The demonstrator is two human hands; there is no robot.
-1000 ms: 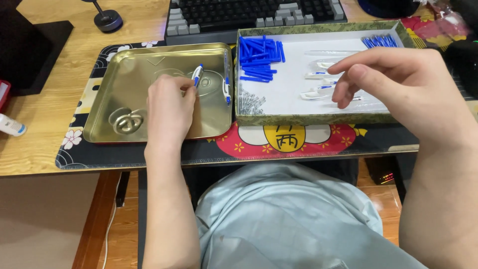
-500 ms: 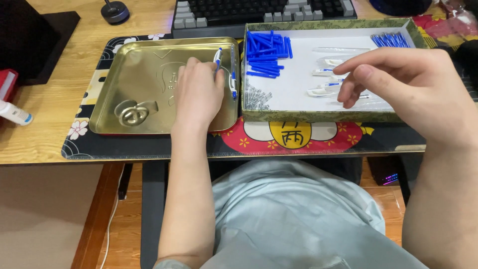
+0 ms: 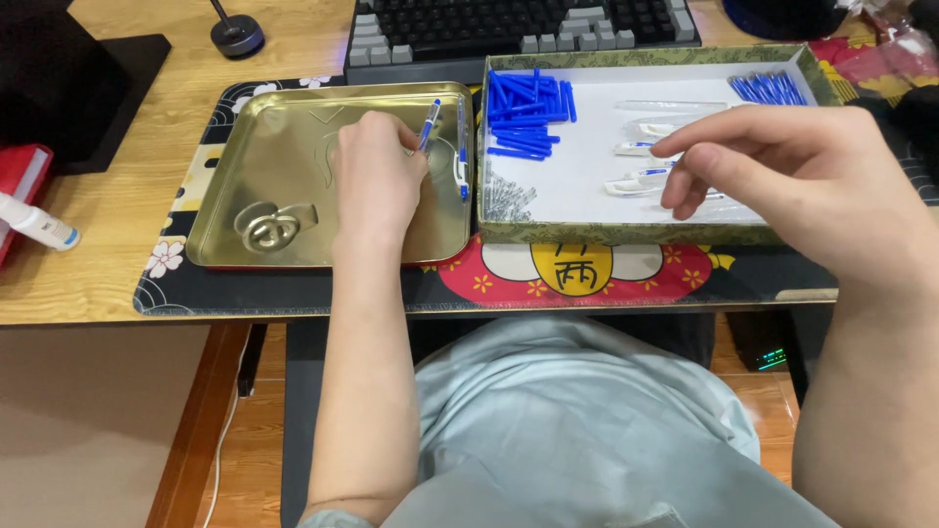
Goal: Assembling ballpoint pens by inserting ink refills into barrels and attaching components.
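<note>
My left hand (image 3: 377, 181) rests inside a gold metal tray (image 3: 264, 171), fingers curled at a blue-and-clear pen (image 3: 428, 125) near the tray's right side; whether it grips the pen is hidden. A second pen (image 3: 462, 156) lies along the tray's right wall. My right hand (image 3: 792, 176) hovers over a white-lined box (image 3: 577, 233), fingers apart and holding nothing, just above clear pen barrels (image 3: 636, 181). The box also holds a pile of blue caps (image 3: 528, 112), blue refills (image 3: 768, 88) at the far right, and small springs (image 3: 504, 200).
A keyboard (image 3: 518, 24) lies behind the tray and box. A patterned desk mat (image 3: 587, 274) sits under both. At the left are a black stand (image 3: 78, 88), a red object (image 3: 20, 181) and a white tube (image 3: 34, 223). The desk's front edge runs just below the mat.
My left hand slid right across the gold tray to the pens at its right side. My right hand stayed over the clear barrels in the box, fingers shifting slightly.
</note>
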